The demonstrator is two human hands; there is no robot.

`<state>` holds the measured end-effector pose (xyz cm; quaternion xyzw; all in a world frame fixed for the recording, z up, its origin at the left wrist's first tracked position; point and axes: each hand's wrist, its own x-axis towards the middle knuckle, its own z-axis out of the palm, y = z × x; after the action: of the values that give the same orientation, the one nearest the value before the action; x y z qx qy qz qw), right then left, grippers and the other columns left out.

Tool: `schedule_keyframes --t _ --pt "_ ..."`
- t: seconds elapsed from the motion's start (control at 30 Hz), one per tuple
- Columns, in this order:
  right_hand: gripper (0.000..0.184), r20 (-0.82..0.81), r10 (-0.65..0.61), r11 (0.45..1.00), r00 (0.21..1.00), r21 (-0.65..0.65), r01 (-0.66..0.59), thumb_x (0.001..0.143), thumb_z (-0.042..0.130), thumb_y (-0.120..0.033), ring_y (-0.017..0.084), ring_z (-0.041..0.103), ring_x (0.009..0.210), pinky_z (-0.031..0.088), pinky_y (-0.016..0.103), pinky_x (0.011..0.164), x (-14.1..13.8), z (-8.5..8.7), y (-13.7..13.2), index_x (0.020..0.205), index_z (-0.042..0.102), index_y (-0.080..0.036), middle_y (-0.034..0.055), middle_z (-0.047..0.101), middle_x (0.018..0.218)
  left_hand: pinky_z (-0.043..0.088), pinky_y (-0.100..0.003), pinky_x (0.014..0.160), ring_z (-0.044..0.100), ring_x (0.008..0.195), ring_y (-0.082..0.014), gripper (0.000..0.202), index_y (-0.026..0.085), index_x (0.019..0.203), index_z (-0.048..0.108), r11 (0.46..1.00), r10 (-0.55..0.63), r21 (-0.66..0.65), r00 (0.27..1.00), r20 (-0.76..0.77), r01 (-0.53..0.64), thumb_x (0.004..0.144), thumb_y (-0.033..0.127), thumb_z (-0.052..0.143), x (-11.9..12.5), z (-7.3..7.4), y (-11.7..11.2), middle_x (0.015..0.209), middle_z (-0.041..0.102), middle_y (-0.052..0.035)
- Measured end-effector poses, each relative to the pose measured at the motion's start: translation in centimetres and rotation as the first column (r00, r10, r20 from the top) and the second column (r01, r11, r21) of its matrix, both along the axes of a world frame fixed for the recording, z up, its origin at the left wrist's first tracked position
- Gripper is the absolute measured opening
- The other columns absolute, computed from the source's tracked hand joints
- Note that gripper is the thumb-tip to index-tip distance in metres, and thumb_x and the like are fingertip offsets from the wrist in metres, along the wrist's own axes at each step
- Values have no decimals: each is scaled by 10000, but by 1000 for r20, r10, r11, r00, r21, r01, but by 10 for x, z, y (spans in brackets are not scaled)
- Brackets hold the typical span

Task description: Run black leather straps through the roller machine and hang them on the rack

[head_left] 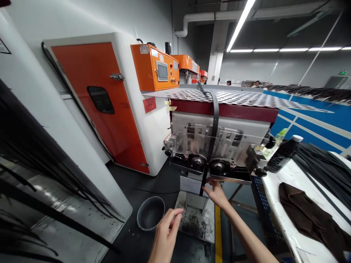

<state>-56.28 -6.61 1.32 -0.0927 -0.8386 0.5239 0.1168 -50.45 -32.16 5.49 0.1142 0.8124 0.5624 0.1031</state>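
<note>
A long black strap [215, 113] hangs over the front of a machine [181, 122] and runs down between two dark round rollers, the left roller [197, 161] and the right roller [218, 166]. Just under the rollers, my right hand [216, 193] closes its thumb and fingers at the strap's lower part. My left hand [167, 230] is lower and to the left, apart from the strap. Its thumb and fingertips are drawn together, and nothing shows between them. A clear plastic guard [178, 144] covers the machine front above the rollers.
Below stand a grey bucket [150, 215] and a stained metal base [196, 223]. At right, a white table [276, 197] bears a black bottle [285, 153], a dark brown cloth [309, 215] and black strips. An orange-doored cabinet [101, 106] stands left. Dark strips hang at far left. People appear far back.
</note>
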Motion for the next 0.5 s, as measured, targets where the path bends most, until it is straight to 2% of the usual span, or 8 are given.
schedule_keyframes --t 0.13,0.27,0.4,0.5 --pt "114 43 47 999 998 -24 -46 695 589 -284 263 577 938 416 350 862 9 -13 -4 770 604 -199 53 650 893 473 -292 665 605 803 -197 372 260 1064 655 998 21 -59 993 120 -14 862 515 476 -2 -20 -1 970 691 -46" --pt "83 150 155 977 976 -169 -129 673 564 -273 204 561 748 407 302 742 31 -25 -17 657 553 -192 8 603 694 424 -284 601 573 789 -197 386 198 1020 650 999 -35 -10 940 340 41 770 475 552 -17 -34 15 914 647 -54" --pt "134 233 236 930 944 -336 -149 678 546 -287 159 519 653 362 261 650 54 -29 -32 591 523 -188 -19 563 594 433 -286 727 567 920 -203 334 185 926 649 991 -129 111 798 589 79 658 382 620 -20 -37 37 908 620 -38" --pt "149 267 233 906 935 -409 -109 673 556 -292 140 485 629 329 247 617 64 -33 -39 575 519 -185 -29 546 574 441 -303 781 559 928 -194 269 196 844 620 989 -132 130 773 621 65 625 351 609 -15 -36 48 911 610 -23"
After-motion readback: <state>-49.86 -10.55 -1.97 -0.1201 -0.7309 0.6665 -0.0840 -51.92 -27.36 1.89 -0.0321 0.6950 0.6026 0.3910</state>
